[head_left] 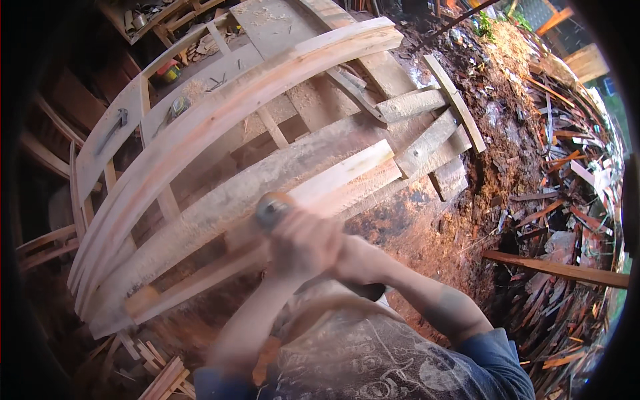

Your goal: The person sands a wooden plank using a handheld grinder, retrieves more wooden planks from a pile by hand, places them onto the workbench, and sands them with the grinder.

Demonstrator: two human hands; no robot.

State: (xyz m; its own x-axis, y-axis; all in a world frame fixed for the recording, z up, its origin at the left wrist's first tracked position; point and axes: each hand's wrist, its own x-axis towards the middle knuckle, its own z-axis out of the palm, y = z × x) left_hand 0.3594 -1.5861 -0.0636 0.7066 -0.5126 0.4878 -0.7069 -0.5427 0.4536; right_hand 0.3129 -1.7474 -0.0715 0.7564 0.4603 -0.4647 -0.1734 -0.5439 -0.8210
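Note:
My left hand is closed and blurred by motion. It grips a tool whose rounded grey end, with some orange, pokes out past the knuckles; its kind does not show clearly. Close against it is my right hand, also closed, its fingers mostly hidden behind the left. A dark part shows just below the right wrist. Under and beyond the hands lies a pale wooden piece with a freshly cut face, resting along a dusty beam.
A long curved wooden piece arches over the slatted frame. A pencil-like dark tool and a tape measure lie on boards. Wood scraps litter the right side; a plank juts in. Sticks lie at lower left.

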